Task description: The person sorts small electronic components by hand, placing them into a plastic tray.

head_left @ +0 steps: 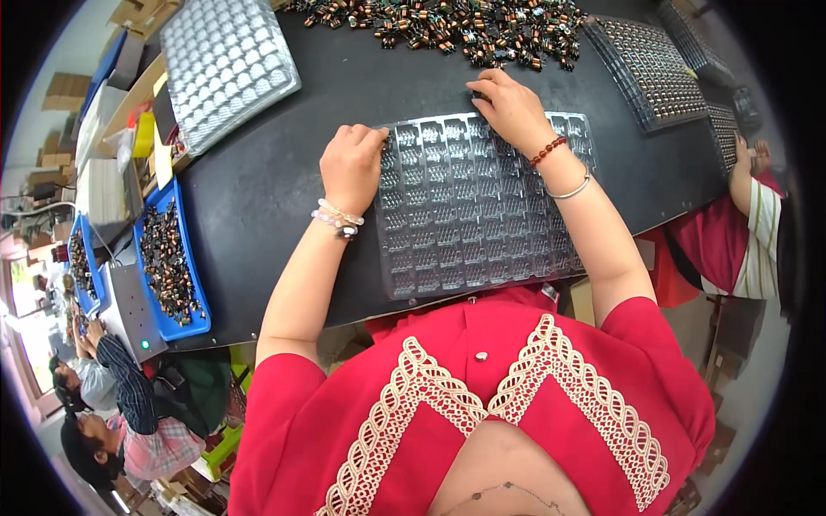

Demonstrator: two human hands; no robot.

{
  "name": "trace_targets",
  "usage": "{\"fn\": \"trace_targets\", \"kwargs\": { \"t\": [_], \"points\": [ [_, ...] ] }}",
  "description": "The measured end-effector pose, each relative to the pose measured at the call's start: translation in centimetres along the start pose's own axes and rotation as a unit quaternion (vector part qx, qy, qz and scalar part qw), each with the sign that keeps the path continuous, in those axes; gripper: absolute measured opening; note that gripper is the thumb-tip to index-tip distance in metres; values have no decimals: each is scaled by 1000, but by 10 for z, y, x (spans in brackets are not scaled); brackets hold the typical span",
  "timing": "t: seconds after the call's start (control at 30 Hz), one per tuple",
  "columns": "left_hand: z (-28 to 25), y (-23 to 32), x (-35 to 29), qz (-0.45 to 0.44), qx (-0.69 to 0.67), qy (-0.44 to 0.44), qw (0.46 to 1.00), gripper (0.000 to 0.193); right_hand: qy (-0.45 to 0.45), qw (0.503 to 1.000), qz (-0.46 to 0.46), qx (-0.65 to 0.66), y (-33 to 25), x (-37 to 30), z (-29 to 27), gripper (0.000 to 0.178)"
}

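Note:
A clear plastic blister tray [473, 215] with rows of moulded pockets lies in front of me on the black table. At its far left corner is my left hand [354, 163], fingers curled and closed. Whatever is between those fingertips is too small to make out. My right hand [512, 107] reaches over the tray's far edge with thumb and fingers pinched together. A small dark part shows at these fingertips. Beyond them lies a loose heap of small copper-wound coils [456, 30] with dark and green bits.
At the far left stands a stack of clear trays [228, 73]; blue bins of coils [200, 311] sit below it. Filled trays [650, 73] lie at the far right. A co-worker's arm [742, 181] is at the right edge; other people [155, 439] sit at left.

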State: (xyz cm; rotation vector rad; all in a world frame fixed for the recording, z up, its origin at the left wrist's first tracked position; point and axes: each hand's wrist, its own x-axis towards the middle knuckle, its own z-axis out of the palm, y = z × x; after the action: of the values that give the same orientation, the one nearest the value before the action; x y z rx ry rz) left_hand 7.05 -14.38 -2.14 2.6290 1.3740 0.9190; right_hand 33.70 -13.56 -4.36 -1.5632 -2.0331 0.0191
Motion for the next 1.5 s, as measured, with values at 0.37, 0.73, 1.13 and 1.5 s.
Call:
{"fn": "trace_targets", "kwargs": {
  "t": [0.37,0.73,1.13,1.5],
  "points": [
    [1,8,-5,122,160,-8,979,15,68,953,149,253,15,-8,8,19],
    [-6,-8,50,16,-44,-85,995,16,-2,963,176,204,6,-14,-4,14],
    [73,-72,136,-115,-96,-62,987,39,-4,969,153,192,-7,-9,-26,16],
    [45,-12,64,-245,-420,-62,871,11,37,987,-8,157,6,-51,-33,12]
  ]
}}
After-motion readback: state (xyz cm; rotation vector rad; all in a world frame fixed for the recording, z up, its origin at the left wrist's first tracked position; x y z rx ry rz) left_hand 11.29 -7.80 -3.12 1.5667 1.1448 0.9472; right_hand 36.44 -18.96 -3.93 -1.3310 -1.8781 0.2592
